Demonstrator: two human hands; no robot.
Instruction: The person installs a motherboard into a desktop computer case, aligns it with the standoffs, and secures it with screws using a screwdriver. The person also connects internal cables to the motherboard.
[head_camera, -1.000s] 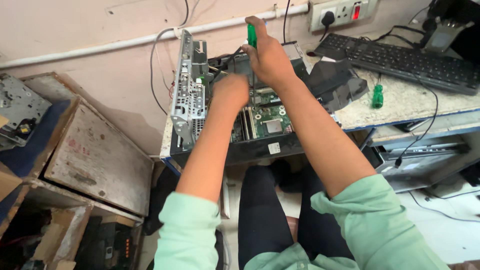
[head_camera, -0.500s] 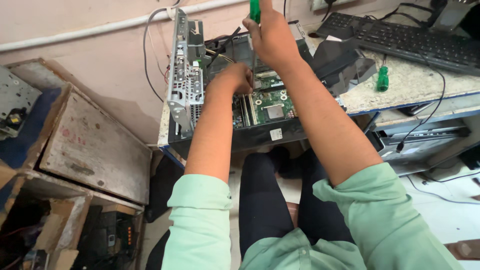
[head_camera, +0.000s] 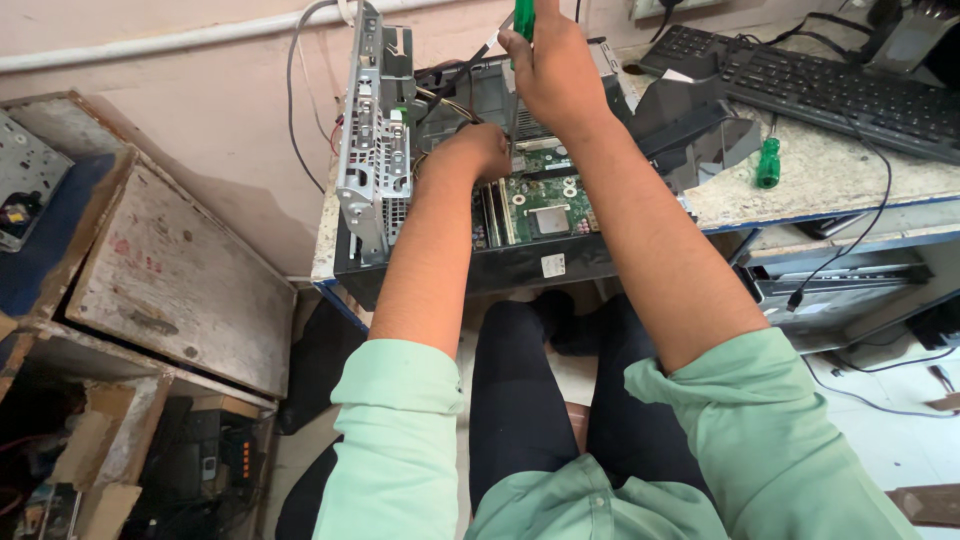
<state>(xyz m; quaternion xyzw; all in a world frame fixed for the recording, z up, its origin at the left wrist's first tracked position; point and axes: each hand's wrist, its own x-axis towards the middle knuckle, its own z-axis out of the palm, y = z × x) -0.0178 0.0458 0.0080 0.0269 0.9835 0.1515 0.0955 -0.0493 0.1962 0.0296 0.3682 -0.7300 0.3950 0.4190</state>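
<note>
Lifted higher since the earlier frame, right hand gripping a green-handled screwdriver upright, long axis vertical, handle top cut off by the frame edge, shaft barely showing; left hand curling inside the open computer case, fingers hidden, grip impossible to tell; sitting on a speckled worktop against a pink wall beside a black keyboard.

Pinkish wall, speckled stone worktop, worn wooden cabinet.
</note>
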